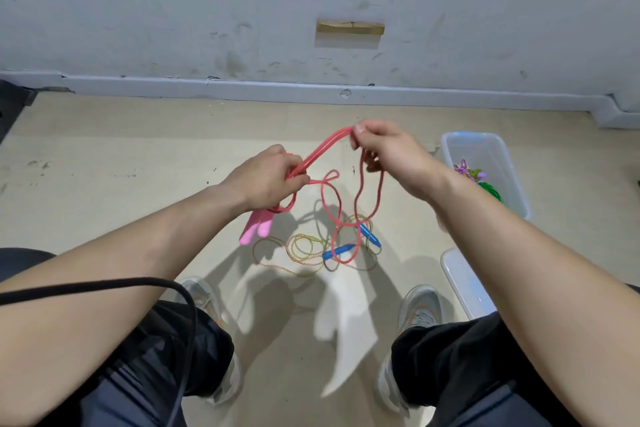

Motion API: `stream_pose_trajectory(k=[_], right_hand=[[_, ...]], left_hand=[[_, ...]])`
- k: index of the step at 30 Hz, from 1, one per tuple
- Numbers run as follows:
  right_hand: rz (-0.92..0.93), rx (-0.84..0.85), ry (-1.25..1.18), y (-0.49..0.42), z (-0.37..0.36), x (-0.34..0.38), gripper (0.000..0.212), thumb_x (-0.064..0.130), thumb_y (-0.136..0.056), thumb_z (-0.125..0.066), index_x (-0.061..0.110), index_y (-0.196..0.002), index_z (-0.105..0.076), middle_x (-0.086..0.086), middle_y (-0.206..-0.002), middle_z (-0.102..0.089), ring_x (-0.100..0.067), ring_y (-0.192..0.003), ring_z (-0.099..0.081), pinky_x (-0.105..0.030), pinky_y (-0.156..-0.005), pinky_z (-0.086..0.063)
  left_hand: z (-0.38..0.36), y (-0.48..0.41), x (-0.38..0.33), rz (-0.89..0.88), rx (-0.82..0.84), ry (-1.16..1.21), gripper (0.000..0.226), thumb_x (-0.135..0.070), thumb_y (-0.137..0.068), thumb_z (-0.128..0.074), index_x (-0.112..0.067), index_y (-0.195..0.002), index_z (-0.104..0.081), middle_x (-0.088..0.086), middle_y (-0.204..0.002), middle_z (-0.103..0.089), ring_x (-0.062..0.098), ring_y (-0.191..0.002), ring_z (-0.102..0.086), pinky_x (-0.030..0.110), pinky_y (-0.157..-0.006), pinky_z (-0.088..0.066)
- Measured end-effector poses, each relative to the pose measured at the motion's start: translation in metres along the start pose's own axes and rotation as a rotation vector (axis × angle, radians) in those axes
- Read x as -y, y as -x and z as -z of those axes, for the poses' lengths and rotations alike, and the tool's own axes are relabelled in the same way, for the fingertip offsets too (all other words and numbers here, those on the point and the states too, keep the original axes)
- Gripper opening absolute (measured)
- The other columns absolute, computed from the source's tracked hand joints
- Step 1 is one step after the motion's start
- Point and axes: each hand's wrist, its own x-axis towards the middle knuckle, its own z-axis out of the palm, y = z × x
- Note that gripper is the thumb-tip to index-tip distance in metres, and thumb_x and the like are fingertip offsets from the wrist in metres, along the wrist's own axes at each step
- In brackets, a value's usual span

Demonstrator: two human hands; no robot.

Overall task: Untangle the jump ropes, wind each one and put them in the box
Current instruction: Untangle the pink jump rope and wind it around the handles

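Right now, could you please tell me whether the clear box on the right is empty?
Not empty. The clear box holds a green rope and a purple bundle, both lying at its nearer end.

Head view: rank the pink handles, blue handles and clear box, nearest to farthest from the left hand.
1. pink handles of the red rope, just under the left hand.
2. blue handles, on the floor, centre.
3. clear box, far right.

Open floor left, box (485, 149) right, multicoloured rope (304, 246) underfoot — shoes (420, 308) flanking.
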Motion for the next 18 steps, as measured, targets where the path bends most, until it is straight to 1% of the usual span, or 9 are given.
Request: stream_pose_trajectory(k=[3, 5, 8, 9, 12, 14, 15, 16, 18], right_hand=[[-0.049, -0.166, -0.114, -0.005, 0.012, -0.008, 0.034, 0.027, -0.107, -0.046, 0.020, -0.074, -0.051, 0.003, -0.067, -0.037, -0.010, -0.057, -0.037, -0.025, -0.057, -0.035], [-0.080, -0.228, -0.186, -0.005, 0.015, -0.010, 0.033, 0.027, -0.106, -0.046, 0.021, -0.073, -0.051, 0.006, -0.068, -0.041, -0.009, -0.056, -0.040, -0.024, -0.057, -0.037], [-0.137, -0.316, -0.369, -0.005, 0.017, -0.010, 0.033, 0.027, -0.106, -0.045, 0.021, -0.073, -0.049, 0.005, -0.070, -0.042, -0.009, -0.054, -0.043, -0.023, -0.052, -0.037], [-0.159, -0.357, -0.381, -0.006, 0.018, -0.010, 0.033, 0.028, -0.106, -0.045, 0.021, -0.073, -0.048, 0.005, -0.070, -0.041, -0.010, -0.054, -0.044, -0.024, -0.053, -0.037], [-0.286, -0.446, -0.177, -0.008, 0.025, -0.015, 0.031, 0.026, -0.100, -0.047, 0.020, -0.070, -0.048, 0.002, -0.072, -0.046, -0.016, -0.064, -0.049, -0.029, -0.062, -0.041], [-0.368, -0.406, 0.072, -0.010, 0.029, -0.025, 0.025, 0.026, -0.094, -0.049, 0.017, -0.072, -0.056, -0.002, -0.078, -0.056, -0.023, -0.076, -0.055, -0.032, -0.070, -0.044], [-0.378, -0.357, 0.231, -0.010, 0.030, -0.031, 0.022, 0.028, -0.091, -0.050, 0.016, -0.077, -0.062, -0.004, -0.084, -0.062, -0.027, -0.084, -0.059, -0.034, -0.075, -0.048], [-0.364, -0.313, 0.375, -0.010, 0.029, -0.036, 0.021, 0.029, -0.086, -0.050, 0.016, -0.085, -0.067, -0.007, -0.095, -0.068, -0.030, -0.097, -0.061, -0.038, -0.086, -0.050], [-0.250, -0.276, 0.515, -0.007, 0.018, -0.033, 0.038, 0.026, -0.078, -0.047, 0.026, -0.109, -0.070, -0.008, -0.123, -0.065, -0.032, -0.123, -0.053, -0.042, -0.107, -0.042]], left_hand=[[0.004, -0.002, 0.002, -0.015, -0.057, 0.071, 0.019, -0.045, -0.095, -0.059, -0.027, -0.098, -0.066, 0.000, -0.096, -0.050, 0.019, -0.094, -0.051, 0.035, -0.088, -0.043], [0.006, -0.002, 0.002, -0.028, -0.067, 0.081, 0.019, -0.044, -0.094, -0.061, -0.026, -0.098, -0.066, -0.001, -0.093, -0.049, 0.019, -0.092, -0.049, 0.035, -0.087, -0.043], [0.006, -0.002, 0.002, -0.042, -0.035, 0.079, 0.017, -0.042, -0.091, -0.064, -0.026, -0.091, -0.064, 0.000, -0.093, -0.049, 0.018, -0.090, -0.050, 0.035, -0.086, -0.044], [0.006, -0.002, 0.003, -0.044, -0.023, 0.084, 0.018, -0.044, -0.091, -0.065, -0.025, -0.090, -0.064, 0.000, -0.093, -0.050, 0.017, -0.090, -0.051, 0.035, -0.086, -0.044], [0.007, -0.002, 0.002, -0.050, -0.048, 0.128, 0.029, -0.050, -0.092, -0.062, -0.021, -0.089, -0.065, 0.000, -0.091, -0.051, 0.009, -0.088, -0.050, 0.033, -0.083, -0.042], [0.009, -0.001, -0.002, -0.047, -0.072, 0.137, 0.030, -0.051, -0.095, -0.058, -0.023, -0.088, -0.066, -0.001, -0.093, -0.051, 0.006, -0.088, -0.049, 0.033, -0.083, -0.041], [0.011, 0.000, -0.004, -0.043, -0.074, 0.132, 0.029, -0.050, -0.096, -0.056, -0.024, -0.088, -0.066, -0.001, -0.095, -0.051, 0.009, -0.089, -0.050, 0.033, -0.083, -0.042], [0.011, 0.001, -0.007, -0.041, -0.074, 0.121, 0.027, -0.049, -0.096, -0.056, -0.025, -0.088, -0.066, -0.001, -0.097, -0.051, 0.013, -0.090, -0.051, 0.034, -0.084, -0.042], [0.012, 0.003, -0.012, -0.048, -0.067, 0.084, 0.025, -0.049, -0.096, -0.056, -0.027, -0.087, -0.064, -0.003, -0.099, -0.051, 0.016, -0.093, -0.053, 0.034, -0.085, -0.043]])
